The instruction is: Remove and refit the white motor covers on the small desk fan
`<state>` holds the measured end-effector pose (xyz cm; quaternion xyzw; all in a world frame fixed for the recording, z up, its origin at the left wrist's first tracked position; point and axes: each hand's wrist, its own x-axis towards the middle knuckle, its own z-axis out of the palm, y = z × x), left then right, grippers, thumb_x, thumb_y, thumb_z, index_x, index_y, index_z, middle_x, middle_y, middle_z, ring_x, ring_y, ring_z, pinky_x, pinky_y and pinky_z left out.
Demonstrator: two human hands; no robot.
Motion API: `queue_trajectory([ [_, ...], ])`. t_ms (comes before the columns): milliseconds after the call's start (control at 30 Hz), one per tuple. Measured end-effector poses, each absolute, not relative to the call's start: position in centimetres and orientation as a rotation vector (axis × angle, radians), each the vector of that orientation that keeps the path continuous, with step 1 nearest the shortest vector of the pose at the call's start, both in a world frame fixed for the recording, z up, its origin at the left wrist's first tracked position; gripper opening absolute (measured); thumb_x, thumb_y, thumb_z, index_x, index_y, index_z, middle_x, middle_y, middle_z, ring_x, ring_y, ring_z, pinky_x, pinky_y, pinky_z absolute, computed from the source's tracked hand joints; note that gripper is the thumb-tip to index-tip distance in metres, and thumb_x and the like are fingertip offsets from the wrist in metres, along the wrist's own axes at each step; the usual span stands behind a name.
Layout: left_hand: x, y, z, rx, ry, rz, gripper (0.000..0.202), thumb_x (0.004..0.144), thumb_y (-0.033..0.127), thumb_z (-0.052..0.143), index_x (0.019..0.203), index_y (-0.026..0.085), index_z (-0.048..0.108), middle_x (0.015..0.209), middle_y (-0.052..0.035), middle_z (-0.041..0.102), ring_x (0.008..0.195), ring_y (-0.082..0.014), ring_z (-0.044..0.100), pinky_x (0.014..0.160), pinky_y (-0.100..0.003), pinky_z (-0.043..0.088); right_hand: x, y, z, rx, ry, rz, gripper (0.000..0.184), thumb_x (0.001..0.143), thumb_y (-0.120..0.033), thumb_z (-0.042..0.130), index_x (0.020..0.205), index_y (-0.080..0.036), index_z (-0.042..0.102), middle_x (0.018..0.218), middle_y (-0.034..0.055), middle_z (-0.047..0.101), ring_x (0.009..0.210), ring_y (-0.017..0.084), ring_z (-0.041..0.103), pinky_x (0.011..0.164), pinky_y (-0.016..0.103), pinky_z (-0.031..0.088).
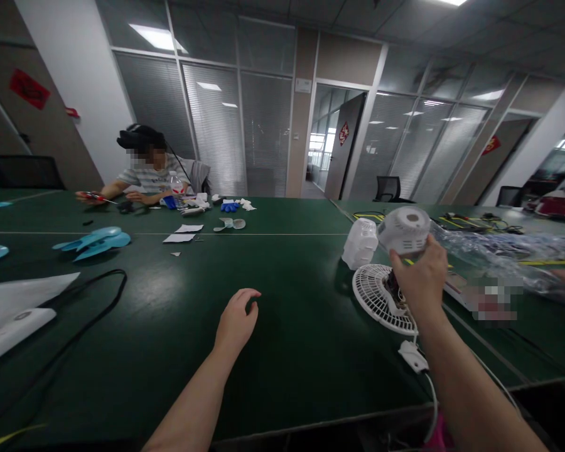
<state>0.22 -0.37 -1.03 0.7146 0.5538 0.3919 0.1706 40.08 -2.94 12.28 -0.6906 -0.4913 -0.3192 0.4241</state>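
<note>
My right hand (422,271) grips a white plastic motor cover (404,227) with a round top and vent slots, held up off the table. Below it lies a round white fan grille (368,297), with a dark motor (393,287) and wires at its middle, partly hidden by my hand. A translucent white housing (360,242) stands just left of the cover. From the grille a white cord leads to a small white box (413,356) near my right forearm. My left hand (236,319) hovers over the green table, fingers loosely bent, thumb apart, holding nothing.
Blue fan blades (96,241), a black cable (91,323) and a white base (16,336) lie left. Across the table (282,370), a person (153,169) holds a red-handled tool. Paper slips (181,233) lie midway. Plastic wrap (503,248) spreads at right.
</note>
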Motion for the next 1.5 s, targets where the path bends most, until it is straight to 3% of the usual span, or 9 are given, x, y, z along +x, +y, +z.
queue_trajectory([
  [133, 0.2, -0.2, -1.1, 2.029, 1.565, 1.107, 0.027, 0.085, 0.021, 0.050, 0.108, 0.027, 0.064, 0.118, -0.0035, 0.062, 0.104, -0.0221, 0.062, 0.087, -0.038, 0.053, 39.1, 4.7, 14.9, -1.713, -1.219, -0.609, 0.076, 0.080, -0.045, 0.057, 0.140, -0.007, 0.029, 0.135, 0.0210, 0.044, 0.128, 0.030, 0.038, 0.107, 0.041, 0.029],
  [267, 0.2, -0.2, -0.8, 2.014, 1.564, 1.105, 0.026, 0.086, 0.022, 0.050, 0.107, 0.027, 0.064, 0.117, -0.0040, 0.062, 0.103, -0.0224, 0.062, 0.086, -0.039, 0.053, 39.1, 10.0, 14.5, -1.875, -1.037, -0.392, 0.080, 0.076, -0.042, 0.061, 0.139, -0.005, 0.029, 0.136, 0.0250, 0.039, 0.129, 0.035, 0.035, 0.107, 0.045, 0.025],
  [400, 0.3, -0.2, -0.5, 2.007, 1.553, 1.103, 0.026, 0.086, 0.021, 0.049, 0.107, 0.027, 0.064, 0.117, -0.0042, 0.062, 0.102, -0.0230, 0.062, 0.083, -0.039, 0.054, 39.7, 11.4, 11.8, -1.963, -0.920, -0.209, 0.084, 0.071, -0.041, 0.064, 0.139, -0.006, 0.029, 0.132, 0.0299, 0.040, 0.121, 0.041, 0.044, 0.100, 0.053, 0.033],
  [600, 0.3, -0.1, -0.3, 2.005, 1.528, 1.072, 0.028, 0.085, 0.020, 0.050, 0.108, 0.028, 0.063, 0.117, -0.0035, 0.062, 0.101, -0.0226, 0.062, 0.083, -0.039, 0.054, 40.5, 11.4, 8.8, -2.001, -0.849, 0.025, 0.108, 0.062, -0.042, 0.073, 0.145, -0.010, 0.012, 0.133, 0.0274, 0.043, 0.119, 0.034, 0.052, 0.097, 0.042, 0.041],
  [800, 0.3, -0.4, 0.1, 1.982, 1.526, 1.099, 0.027, 0.086, 0.019, 0.049, 0.107, 0.028, 0.064, 0.116, -0.0039, 0.062, 0.104, -0.0238, 0.061, 0.083, -0.040, 0.055, 38.4, 11.7, 8.2, -2.002, -0.798, 0.162, 0.088, 0.061, -0.040, 0.074, 0.133, -0.008, 0.034, 0.125, 0.0269, 0.054, 0.116, 0.035, 0.055, 0.095, 0.043, 0.042],
  [967, 0.4, -0.4, 0.1, 1.981, 1.527, 1.080, 0.027, 0.086, 0.020, 0.050, 0.107, 0.029, 0.064, 0.116, -0.0037, 0.063, 0.103, -0.0232, 0.062, 0.082, -0.039, 0.055, 32.2, 12.5, 7.3, -1.914, -0.925, 0.226, 0.082, 0.060, -0.045, 0.076, 0.125, -0.011, 0.039, 0.123, 0.0232, 0.057, 0.114, 0.032, 0.056, 0.094, 0.038, 0.044],
  [1267, 0.4, 0.6, -0.5, 1.993, 1.565, 1.089, 0.026, 0.083, 0.014, 0.050, 0.101, 0.026, 0.066, 0.111, -0.0035, 0.064, 0.101, -0.0203, 0.063, 0.087, -0.036, 0.052, 16.8, 12.8, 5.6, -1.764, -1.165, 0.388, 0.081, 0.064, -0.059, 0.069, 0.125, -0.015, 0.039, 0.125, 0.0207, 0.053, 0.113, 0.032, 0.055, 0.092, 0.046, 0.045],
  [1400, 0.2, 1.1, -0.9, 1.988, 1.569, 1.091, 0.028, 0.083, 0.011, 0.050, 0.101, 0.027, 0.065, 0.109, -0.0029, 0.065, 0.099, -0.0196, 0.063, 0.086, -0.035, 0.052, 13.9, 12.0, 5.8, -1.723, -1.221, 0.434, 0.087, 0.067, -0.056, 0.068, 0.133, -0.012, 0.032, 0.132, 0.0246, 0.046, 0.122, 0.036, 0.048, 0.098, 0.052, 0.039],
  [1500, 0.1, 1.1, -1.0, 1.993, 1.571, 1.069, 0.028, 0.083, 0.013, 0.051, 0.102, 0.027, 0.065, 0.109, -0.0031, 0.065, 0.099, -0.0198, 0.063, 0.085, -0.035, 0.052, 14.5, 9.4, 6.4, -1.654, -1.291, 0.445, 0.087, 0.069, -0.050, 0.067, 0.137, -0.010, 0.030, 0.135, 0.0240, 0.043, 0.126, 0.034, 0.044, 0.102, 0.049, 0.036],
])
